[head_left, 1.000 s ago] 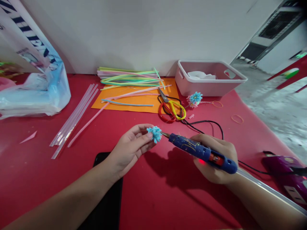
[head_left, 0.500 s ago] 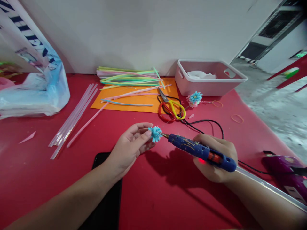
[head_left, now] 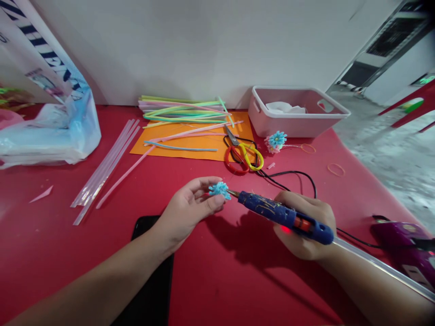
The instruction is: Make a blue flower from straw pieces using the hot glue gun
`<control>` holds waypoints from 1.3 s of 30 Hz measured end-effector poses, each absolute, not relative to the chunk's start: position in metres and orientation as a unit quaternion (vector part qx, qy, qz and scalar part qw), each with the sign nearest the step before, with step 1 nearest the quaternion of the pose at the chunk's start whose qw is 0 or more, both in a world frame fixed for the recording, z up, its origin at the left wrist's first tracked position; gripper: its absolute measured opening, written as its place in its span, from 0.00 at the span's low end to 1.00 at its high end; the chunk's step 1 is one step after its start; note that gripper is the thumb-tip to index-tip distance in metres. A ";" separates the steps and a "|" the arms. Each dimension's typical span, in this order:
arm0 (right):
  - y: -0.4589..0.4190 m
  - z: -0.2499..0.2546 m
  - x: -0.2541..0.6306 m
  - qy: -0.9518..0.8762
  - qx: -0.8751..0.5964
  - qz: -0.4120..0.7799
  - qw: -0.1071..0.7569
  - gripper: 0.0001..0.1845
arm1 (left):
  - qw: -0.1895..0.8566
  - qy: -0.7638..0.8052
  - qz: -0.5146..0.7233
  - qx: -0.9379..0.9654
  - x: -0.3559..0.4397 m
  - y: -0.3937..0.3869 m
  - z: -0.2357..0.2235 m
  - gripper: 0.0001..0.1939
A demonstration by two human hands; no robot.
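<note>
Across most of the lower frame spreads a red table (head_left: pixel 210 280), with a pale wall (head_left: pixel 190 50) behind it. At the upper left slumps a printed plastic bag (head_left: pixel 44 131); at the upper right sits a pink bin (head_left: pixel 295 124) with white material inside. A black flat object (head_left: pixel 159 290) lies at the lower centre-left, partly covered by the left forearm. An orange sheet (head_left: pixel 190 154) lies against the wall's foot, its far part hidden under a bundle of fuzzy stems (head_left: pixel 183 108), with looser stems across its front. At the right edge rests a purple box (head_left: pixel 394 240).

In the centre, the left hand (head_left: pixel 185 208) pinches a blue fuzzy flower (head_left: pixel 219 189) between thumb and fingers, above the table. The right hand (head_left: pixel 316 210) is wrapped around a blue glue gun (head_left: pixel 268 208), whose nozzle points left at the flower; contact is hard to tell. Clear sticks (head_left: pixel 105 163) lie slantwise at left.

Scissors (head_left: pixel 233 138) overlap the sheet's right corner, across a black cord (head_left: pixel 314 183) that the gun and right hand partly hide. Just before the bin is a blue-and-pink flower cluster (head_left: pixel 277 138). Smallest are a rubber band (head_left: pixel 329 167) at right and a pink scrap (head_left: pixel 42 194) at left.
</note>
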State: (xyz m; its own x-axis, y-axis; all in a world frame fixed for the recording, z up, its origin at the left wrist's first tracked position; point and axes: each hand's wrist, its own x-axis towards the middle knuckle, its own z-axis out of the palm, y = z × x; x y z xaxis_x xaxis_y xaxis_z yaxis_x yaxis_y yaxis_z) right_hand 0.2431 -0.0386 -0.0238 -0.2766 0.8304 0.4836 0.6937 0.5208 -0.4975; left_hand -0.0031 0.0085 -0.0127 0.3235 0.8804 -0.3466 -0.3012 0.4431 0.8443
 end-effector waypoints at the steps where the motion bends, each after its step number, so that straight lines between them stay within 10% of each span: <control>1: -0.039 -0.024 0.243 -0.794 -0.478 0.096 0.363 0.06 | 0.733 0.422 0.400 0.352 -0.003 0.008 -0.013 0.23; 39: -0.041 -0.023 0.242 -0.794 -0.474 0.116 0.361 0.04 | 0.727 0.413 0.401 0.375 -0.005 0.008 -0.020 0.18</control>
State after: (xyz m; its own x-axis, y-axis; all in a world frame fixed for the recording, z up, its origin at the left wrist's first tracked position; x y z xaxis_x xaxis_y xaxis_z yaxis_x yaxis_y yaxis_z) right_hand 0.2420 -0.0414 -0.0229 -0.2889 0.8372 0.4643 0.6695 0.5234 -0.5271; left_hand -0.0048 0.0076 -0.0197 0.3381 0.8920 -0.3000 -0.2730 0.3980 0.8758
